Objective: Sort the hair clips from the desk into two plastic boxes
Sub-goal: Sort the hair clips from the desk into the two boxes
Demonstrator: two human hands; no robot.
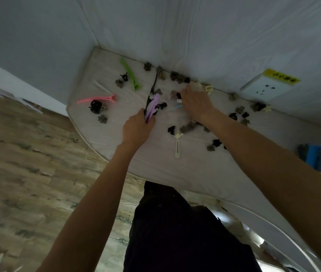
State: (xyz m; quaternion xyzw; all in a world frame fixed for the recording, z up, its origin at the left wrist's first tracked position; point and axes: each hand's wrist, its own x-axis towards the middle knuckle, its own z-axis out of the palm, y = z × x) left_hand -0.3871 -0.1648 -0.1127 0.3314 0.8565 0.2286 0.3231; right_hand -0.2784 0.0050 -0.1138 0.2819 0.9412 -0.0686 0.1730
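Observation:
Many hair clips lie scattered on a white desk [155,165]. My left hand [136,128] grips a purple long clip [151,107] together with a black long clip [152,89]. My right hand [195,103] reaches among small clips near the wall, fingers down on the desk; what they touch is hidden. A green long clip [130,73] and a pink long clip [96,99] lie at the far left. A white flat clip [177,148] lies near the front. Small black claw clips [96,106] and grey flower clips [102,118] are spread around. No plastic box is plainly visible.
A wall socket [265,89] with a yellow label sits on the wall at the right. Blue and dark items [316,156] stand at the desk's right end. Wood-pattern floor [28,173] lies to the left, my dark trousers [175,232] below.

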